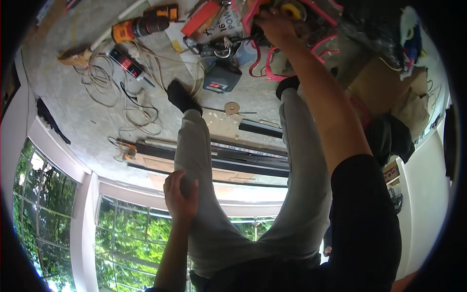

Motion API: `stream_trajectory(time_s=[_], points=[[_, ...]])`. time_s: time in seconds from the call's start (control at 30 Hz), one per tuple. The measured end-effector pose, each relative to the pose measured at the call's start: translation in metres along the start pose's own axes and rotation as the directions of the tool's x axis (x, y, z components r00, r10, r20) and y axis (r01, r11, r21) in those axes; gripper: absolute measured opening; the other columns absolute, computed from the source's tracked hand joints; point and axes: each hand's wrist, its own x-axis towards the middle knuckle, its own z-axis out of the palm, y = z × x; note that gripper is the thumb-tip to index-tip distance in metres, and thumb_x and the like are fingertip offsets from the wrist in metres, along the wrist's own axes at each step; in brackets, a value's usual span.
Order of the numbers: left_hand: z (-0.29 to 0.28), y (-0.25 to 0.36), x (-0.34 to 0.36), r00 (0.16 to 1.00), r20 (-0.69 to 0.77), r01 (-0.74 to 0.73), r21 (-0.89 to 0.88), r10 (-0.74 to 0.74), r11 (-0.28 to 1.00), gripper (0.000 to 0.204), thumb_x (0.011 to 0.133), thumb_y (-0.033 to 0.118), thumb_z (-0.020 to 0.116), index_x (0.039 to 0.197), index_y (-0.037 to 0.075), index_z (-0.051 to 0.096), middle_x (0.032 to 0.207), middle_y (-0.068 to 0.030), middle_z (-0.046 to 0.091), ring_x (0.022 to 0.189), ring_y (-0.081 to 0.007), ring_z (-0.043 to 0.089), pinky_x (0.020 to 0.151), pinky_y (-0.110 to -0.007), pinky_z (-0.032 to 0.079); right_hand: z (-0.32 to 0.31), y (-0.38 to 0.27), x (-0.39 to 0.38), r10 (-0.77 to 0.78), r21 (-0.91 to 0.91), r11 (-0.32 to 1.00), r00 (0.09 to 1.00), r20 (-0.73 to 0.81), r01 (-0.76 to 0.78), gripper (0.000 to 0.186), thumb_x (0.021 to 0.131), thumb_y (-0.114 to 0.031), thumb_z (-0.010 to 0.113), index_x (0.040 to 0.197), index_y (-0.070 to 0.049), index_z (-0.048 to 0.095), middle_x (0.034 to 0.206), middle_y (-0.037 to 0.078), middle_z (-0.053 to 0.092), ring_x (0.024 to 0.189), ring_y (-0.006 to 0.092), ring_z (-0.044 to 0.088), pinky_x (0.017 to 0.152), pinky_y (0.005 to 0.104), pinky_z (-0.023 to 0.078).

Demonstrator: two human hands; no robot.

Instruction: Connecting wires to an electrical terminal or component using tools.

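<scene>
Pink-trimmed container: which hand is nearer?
Right. The right hand is at the pink-trimmed container, reaching in over its left part; the left hand is well away, on the left gray trouser leg.

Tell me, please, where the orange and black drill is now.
In the head view, the drill lies on the floor at upper left, just above a flat black-and-red item.

A short black sleeve (366,214), grey trousers (307,185) and dark footwear (183,98) show.
</scene>
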Motion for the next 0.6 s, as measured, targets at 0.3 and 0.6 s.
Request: stream_trajectory(time_s=[0.3, 0.6], points=[[0.009, 0.007, 0.023, 0.999, 0.037, 0.021, -0.017, -0.02, 1.0, 0.033, 0.08, 0.016, 0.072, 0.109, 0.006, 0.061, 0.115, -0.0138, 0.061, 0.107, -0.0365, 0.055, 0.092, -0.046, 0.045, 0.014, 0.021, 0.018, -0.317, -0.159, 0.938, 0.948, -0.028, 0.308, 0.011, 0.077, -0.022, 0.064, 0.085, -0.021, 0.072, 0.101, -0.003, 0.063, 0.111, 0.0209, 0.056, 0.096, 0.0436, 0.04], [0.008, 0.007, 0.02, 0.999, 0.027, 0.022, -0.045, -0.02, 0.999, 0.031, 0.079, 0.015, 0.072, 0.107, 0.006, 0.062, 0.114, -0.0138, 0.062, 0.107, -0.0362, 0.056, 0.093, -0.046, 0.045, -0.027, 0.049, 0.009, -0.495, -0.007, 0.869, 0.866, -0.074, 0.496, 0.013, 0.078, -0.023, 0.065, 0.085, -0.018, 0.074, 0.1, 0.005, 0.067, 0.114, 0.0239, 0.057, 0.103, 0.0431, 0.036]])
